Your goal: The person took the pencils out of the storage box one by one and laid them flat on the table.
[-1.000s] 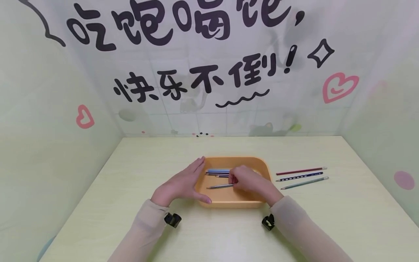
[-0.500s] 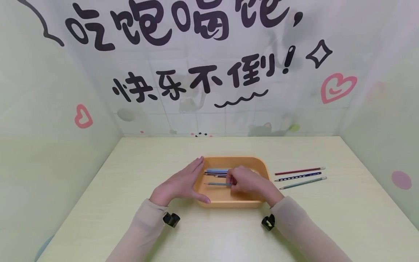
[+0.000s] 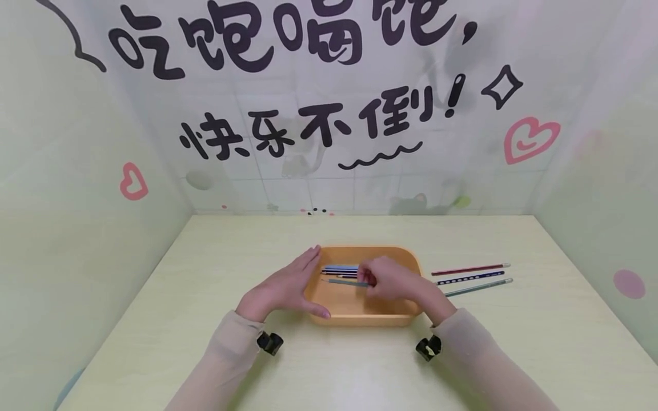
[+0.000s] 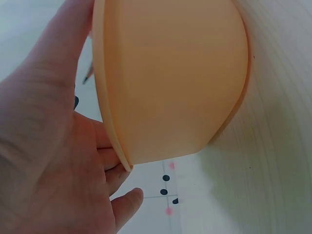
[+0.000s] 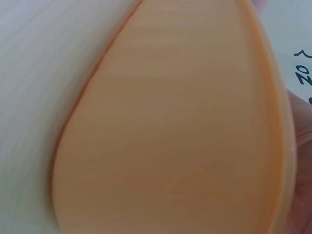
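Observation:
An orange tray (image 3: 366, 321) sits on the table in front of me. My left hand (image 3: 280, 294) spans its left end, fingers at the back corner and thumb at the front rim; the left wrist view shows that hand (image 4: 63, 151) against the rim. Inside the tray, my right hand (image 3: 389, 278) pinches a grey-green pencil (image 3: 341, 282) near its right end, the tip pointing left. Just behind it lie several blue and dark striped pencils (image 3: 338, 269), their right ends hidden by the hand. In the right wrist view the tray's outer wall (image 5: 170, 122) covers most of the work.
Right of the tray lie a red pencil (image 3: 470, 269), a navy spotted pencil (image 3: 470, 278) and a green pencil (image 3: 480, 286), roughly side by side. A white printed backdrop (image 3: 329, 194) rises behind the table (image 3: 247, 240).
The grey-green pencil has moved back within the tray, toward the striped pencils, with my right hand holding it. My left hand has stayed on the tray.

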Demonstrator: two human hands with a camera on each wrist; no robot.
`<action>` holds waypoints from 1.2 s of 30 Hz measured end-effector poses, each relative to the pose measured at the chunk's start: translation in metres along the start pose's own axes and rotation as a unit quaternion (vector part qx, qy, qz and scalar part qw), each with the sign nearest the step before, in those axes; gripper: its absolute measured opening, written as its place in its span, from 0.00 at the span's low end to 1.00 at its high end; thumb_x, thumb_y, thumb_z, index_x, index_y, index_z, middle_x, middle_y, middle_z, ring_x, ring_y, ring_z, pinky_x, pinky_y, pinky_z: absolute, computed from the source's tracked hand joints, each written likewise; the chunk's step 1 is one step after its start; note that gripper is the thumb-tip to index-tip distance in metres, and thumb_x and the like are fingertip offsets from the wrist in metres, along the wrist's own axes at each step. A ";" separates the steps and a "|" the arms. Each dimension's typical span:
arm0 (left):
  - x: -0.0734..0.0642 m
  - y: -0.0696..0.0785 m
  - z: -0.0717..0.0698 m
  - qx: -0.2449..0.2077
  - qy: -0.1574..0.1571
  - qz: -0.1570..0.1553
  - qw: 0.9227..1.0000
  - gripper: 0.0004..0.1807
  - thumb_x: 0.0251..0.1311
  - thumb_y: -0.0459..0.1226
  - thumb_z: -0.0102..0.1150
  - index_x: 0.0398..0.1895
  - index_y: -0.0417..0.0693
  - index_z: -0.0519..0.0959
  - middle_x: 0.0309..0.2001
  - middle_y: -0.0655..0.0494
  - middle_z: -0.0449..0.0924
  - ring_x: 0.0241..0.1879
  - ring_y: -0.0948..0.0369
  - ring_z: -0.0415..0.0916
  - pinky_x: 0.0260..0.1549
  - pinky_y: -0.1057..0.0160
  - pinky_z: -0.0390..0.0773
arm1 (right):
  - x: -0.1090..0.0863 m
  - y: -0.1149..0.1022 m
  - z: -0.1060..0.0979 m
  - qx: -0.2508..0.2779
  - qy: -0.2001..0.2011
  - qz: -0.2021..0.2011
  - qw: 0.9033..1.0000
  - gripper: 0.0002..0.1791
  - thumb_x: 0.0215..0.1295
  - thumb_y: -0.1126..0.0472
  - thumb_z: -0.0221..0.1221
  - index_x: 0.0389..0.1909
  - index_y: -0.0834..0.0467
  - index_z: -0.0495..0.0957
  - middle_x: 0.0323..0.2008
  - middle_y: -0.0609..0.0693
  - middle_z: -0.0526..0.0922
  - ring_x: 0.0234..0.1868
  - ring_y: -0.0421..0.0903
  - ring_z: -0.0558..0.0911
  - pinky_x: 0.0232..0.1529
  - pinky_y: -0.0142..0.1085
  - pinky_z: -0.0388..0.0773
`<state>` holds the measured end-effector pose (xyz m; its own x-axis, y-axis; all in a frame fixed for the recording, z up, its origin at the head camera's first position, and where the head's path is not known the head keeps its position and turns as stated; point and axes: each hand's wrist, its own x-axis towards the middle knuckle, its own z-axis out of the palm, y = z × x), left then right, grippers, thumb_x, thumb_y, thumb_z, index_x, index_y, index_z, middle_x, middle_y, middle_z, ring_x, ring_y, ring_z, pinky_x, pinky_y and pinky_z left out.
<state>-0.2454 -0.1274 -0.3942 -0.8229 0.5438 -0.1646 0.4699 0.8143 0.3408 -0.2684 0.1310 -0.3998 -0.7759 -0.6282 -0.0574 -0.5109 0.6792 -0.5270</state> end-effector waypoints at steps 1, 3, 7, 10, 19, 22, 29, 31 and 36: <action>0.000 0.000 0.000 0.000 -0.001 -0.001 1.000 0.73 0.42 0.68 0.70 0.80 0.38 0.41 0.82 0.46 0.32 0.81 0.50 0.33 0.79 0.51 0.48 | -0.001 -0.001 -0.002 -0.003 0.003 -0.005 1.000 0.10 0.52 0.72 0.62 0.32 0.56 0.76 0.26 0.45 0.75 0.29 0.40 0.72 0.29 0.27 0.71; 0.000 0.000 -0.001 -0.002 -0.003 -0.001 1.000 0.73 0.43 0.68 0.70 0.80 0.38 0.41 0.82 0.46 0.32 0.81 0.50 0.33 0.79 0.50 0.48 | -0.003 -0.002 -0.005 -0.005 0.008 -0.014 1.000 0.10 0.52 0.72 0.62 0.32 0.56 0.76 0.26 0.45 0.75 0.28 0.39 0.72 0.29 0.27 0.71; 0.000 0.001 -0.002 0.001 -0.005 -0.003 1.000 0.73 0.43 0.68 0.70 0.80 0.38 0.41 0.82 0.46 0.32 0.81 0.50 0.33 0.79 0.51 0.48 | -0.006 -0.002 -0.011 0.006 0.011 -0.031 0.999 0.09 0.51 0.72 0.61 0.32 0.56 0.76 0.25 0.45 0.75 0.28 0.38 0.71 0.28 0.27 0.71; 0.000 0.001 -0.002 0.004 -0.006 -0.004 1.000 0.73 0.43 0.68 0.70 0.80 0.38 0.41 0.82 0.46 0.32 0.81 0.49 0.33 0.79 0.51 0.48 | -0.010 -0.001 -0.016 0.013 0.021 -0.046 0.999 0.10 0.51 0.72 0.60 0.32 0.56 0.76 0.25 0.44 0.75 0.27 0.38 0.71 0.28 0.27 0.70; 0.001 0.001 -0.003 0.002 -0.008 -0.008 1.000 0.73 0.42 0.68 0.70 0.80 0.39 0.40 0.82 0.47 0.32 0.81 0.49 0.34 0.79 0.50 0.49 | -0.024 -0.009 -0.033 0.028 0.038 -0.053 0.997 0.10 0.50 0.73 0.57 0.33 0.57 0.75 0.28 0.47 0.76 0.30 0.39 0.72 0.30 0.29 0.73; 0.001 0.001 -0.002 -0.001 -0.008 -0.004 1.000 0.73 0.43 0.67 0.70 0.80 0.37 0.40 0.82 0.45 0.33 0.81 0.48 0.34 0.79 0.49 0.50 | -0.029 -0.013 -0.038 0.032 0.040 -0.051 0.997 0.11 0.51 0.73 0.57 0.35 0.58 0.76 0.30 0.47 0.77 0.31 0.40 0.73 0.31 0.29 0.74; 0.000 -0.001 -0.001 0.007 -0.010 -0.008 1.000 0.73 0.43 0.68 0.70 0.80 0.39 0.40 0.82 0.47 0.32 0.82 0.50 0.33 0.79 0.50 0.48 | -0.040 -0.019 -0.051 0.017 0.064 -0.061 0.996 0.11 0.52 0.73 0.57 0.35 0.57 0.76 0.30 0.47 0.78 0.32 0.40 0.74 0.34 0.30 0.77; 0.001 -0.001 -0.001 0.010 -0.011 -0.006 1.000 0.73 0.43 0.69 0.69 0.80 0.40 0.39 0.82 0.48 0.31 0.82 0.50 0.32 0.79 0.51 0.48 | -0.043 -0.020 -0.055 0.016 0.073 -0.060 0.995 0.11 0.52 0.73 0.57 0.34 0.57 0.76 0.30 0.46 0.78 0.32 0.40 0.75 0.34 0.30 0.77; 0.002 -0.002 0.000 0.009 -0.007 -0.002 1.000 0.74 0.42 0.70 0.69 0.80 0.40 0.39 0.82 0.47 0.31 0.82 0.50 0.32 0.79 0.51 0.48 | -0.053 -0.022 -0.062 0.010 0.104 -0.062 0.993 0.11 0.52 0.73 0.59 0.34 0.56 0.76 0.30 0.45 0.78 0.33 0.40 0.75 0.35 0.30 0.78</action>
<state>-0.2485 -0.1281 -0.3950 -0.8206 0.5426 -0.1795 0.4719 0.8204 0.3228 -0.2395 0.1733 -0.3325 -0.7677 -0.6139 0.1840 -0.6021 0.5925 -0.5352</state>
